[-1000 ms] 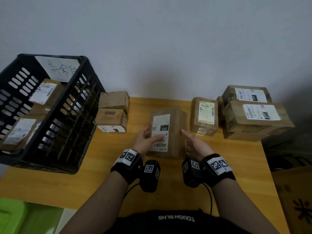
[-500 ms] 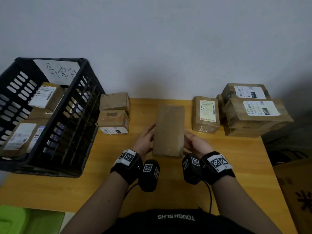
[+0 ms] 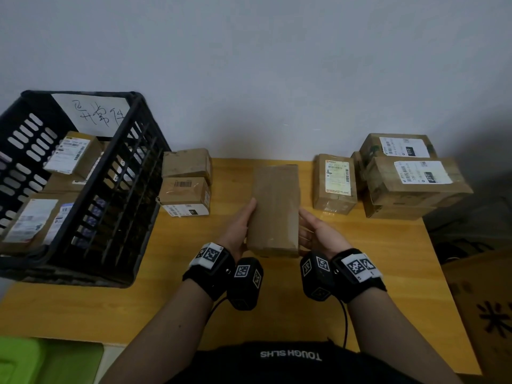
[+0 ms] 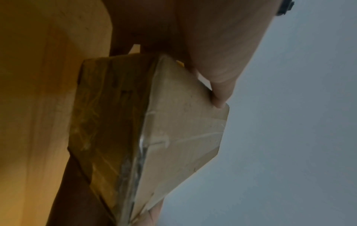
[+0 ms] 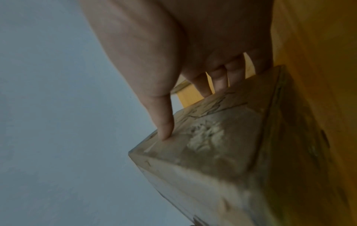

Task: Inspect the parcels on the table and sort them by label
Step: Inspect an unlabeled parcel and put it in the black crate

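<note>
I hold a brown cardboard parcel [image 3: 274, 209] above the middle of the wooden table [image 3: 388, 261], with a plain taped face turned up and no label showing. My left hand [image 3: 241, 225] grips its left side and my right hand [image 3: 313, 231] its right side. In the left wrist view the thumb [image 4: 218, 88] presses near a corner of the parcel [image 4: 173, 137], and the fingers go behind it. The right wrist view shows the same for the right thumb [image 5: 164, 126] on the parcel [image 5: 231, 152], with fingers behind.
A black crate [image 3: 122, 151] with a handwritten sign and labelled parcels stands at the left. Two small boxes [image 3: 185, 187] lie beside it. A labelled parcel [image 3: 335, 184] and a stack of labelled boxes [image 3: 410, 184] are at the right. A carton [image 3: 487, 314] stands off the table's right edge.
The parcel has been turned over in my hands: a second ago its white label faced up, now a plain face does. In the last half second it has barely moved.
</note>
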